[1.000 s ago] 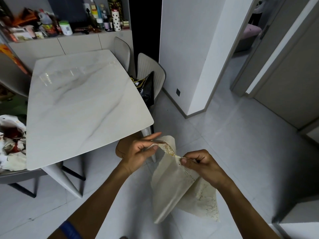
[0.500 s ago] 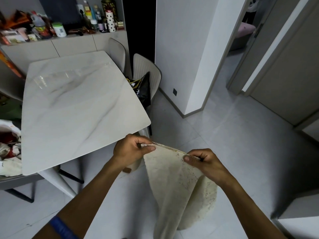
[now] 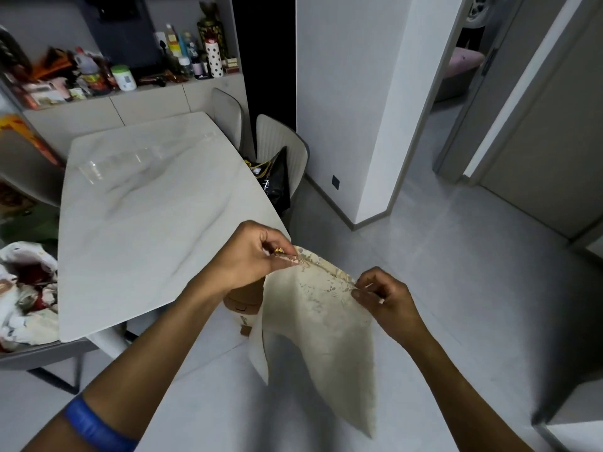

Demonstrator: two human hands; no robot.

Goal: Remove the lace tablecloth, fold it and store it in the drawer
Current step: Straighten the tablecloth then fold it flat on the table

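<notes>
The cream lace tablecloth (image 3: pixel 323 324) hangs folded in the air in front of me, off the table, its lower part drooping toward the floor. My left hand (image 3: pixel 251 256) pinches the top edge at its left corner, just past the table's near corner. My right hand (image 3: pixel 383 295) pinches the same top edge at the right end. The edge runs taut between the two hands and shows a floral lace pattern. The white marble table (image 3: pixel 140 223) lies bare to the left. No drawer is in view.
Two pale chairs (image 3: pixel 280 148) stand at the table's right side, one holding a black bag (image 3: pixel 275 184). A cluttered sideboard (image 3: pixel 130 73) is behind. A chair with crumpled cloth (image 3: pixel 23 288) sits at left. A tan object (image 3: pixel 243 305) stands below the table corner. Grey floor (image 3: pixel 456 288) spreads right.
The folded cloth has been drawn tighter between my hands and raised a little. The view has tilted, and more lace pattern shows along the top edge.
</notes>
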